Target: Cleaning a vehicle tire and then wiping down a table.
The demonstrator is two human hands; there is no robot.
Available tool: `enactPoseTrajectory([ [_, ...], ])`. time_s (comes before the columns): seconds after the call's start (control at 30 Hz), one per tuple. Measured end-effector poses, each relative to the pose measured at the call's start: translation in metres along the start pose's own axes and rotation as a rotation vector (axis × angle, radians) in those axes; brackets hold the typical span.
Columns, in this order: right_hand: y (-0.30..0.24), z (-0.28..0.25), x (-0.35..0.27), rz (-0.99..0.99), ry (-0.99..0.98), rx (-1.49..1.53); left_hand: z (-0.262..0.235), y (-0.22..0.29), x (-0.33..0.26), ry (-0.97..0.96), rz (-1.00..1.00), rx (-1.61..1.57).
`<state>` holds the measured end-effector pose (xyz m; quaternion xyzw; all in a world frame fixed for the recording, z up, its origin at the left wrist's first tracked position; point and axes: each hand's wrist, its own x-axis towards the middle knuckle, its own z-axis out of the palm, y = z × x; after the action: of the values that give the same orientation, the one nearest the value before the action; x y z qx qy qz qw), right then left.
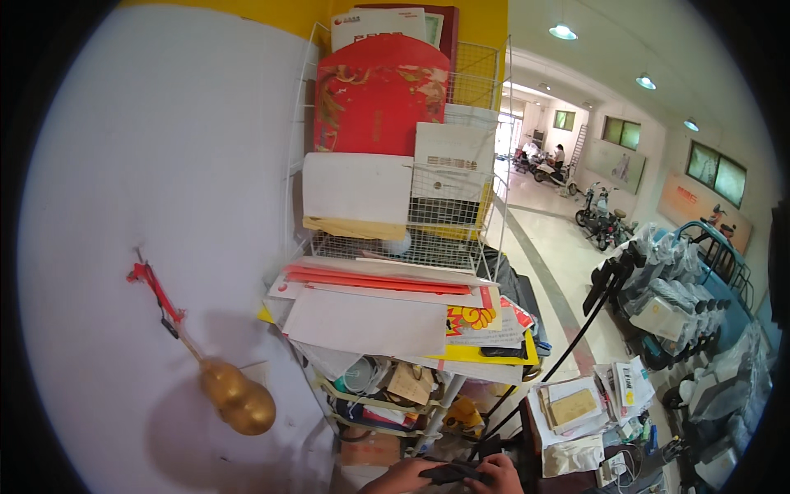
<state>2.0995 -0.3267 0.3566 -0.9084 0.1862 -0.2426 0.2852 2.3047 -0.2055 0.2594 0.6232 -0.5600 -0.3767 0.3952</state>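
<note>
Low in the view, my left hand [401, 476] and my right hand [499, 474] are close together, both with fingers closed on a dark, soft-looking black item [451, 472]. Its exact kind does not show, and the lower parts of both hands are cut off by the frame's edge. Just beyond them stands a shelf rack [428, 403] with pale tiers full of odds and ends. Under its tiers sits a brown cardboard box [370, 447]. Right of my right hand is a desk holding stacked papers [576, 405].
Above the rack, a white wire rack [444, 222] holds red and white folders, with loose papers [370, 317] lying before it. A golden gourd [239, 397] hangs on the left wall. A black pole [568, 346] slants at right, near plastic-wrapped scooters [666, 305]. A person [559, 155] is far off.
</note>
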Motion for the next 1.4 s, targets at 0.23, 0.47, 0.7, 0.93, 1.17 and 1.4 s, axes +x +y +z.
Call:
enactPoseTrajectory([
  [0.23, 0.007, 0.021, -0.006, 0.266, -0.048, 0.125, -0.009, 0.000, -0.012, 0.004, -0.019, 0.038],
  [0.47, 0.022, 0.061, -0.027, 0.187, -0.362, 0.192, -0.010, 0.001, -0.020, 0.278, 0.011, 0.011],
  [0.7, 0.009, 0.070, -0.021, 0.159, -0.347, 0.300, -0.001, -0.004, -0.023, 0.571, 0.040, -0.076],
  [0.93, 0.003, 0.069, -0.014, 0.143, -0.284, 0.374, -0.002, -0.001, -0.021, 0.779, 0.110, 0.090],
  [1.17, 0.022, 0.079, -0.020, 0.149, -0.394, 0.422, -0.014, -0.015, -0.023, 0.867, -0.141, -0.216],
  [1.4, 0.010, 0.071, -0.022, 0.318, -0.562, 0.397, -0.004, 0.024, -0.026, 0.622, -0.037, 0.093],
])
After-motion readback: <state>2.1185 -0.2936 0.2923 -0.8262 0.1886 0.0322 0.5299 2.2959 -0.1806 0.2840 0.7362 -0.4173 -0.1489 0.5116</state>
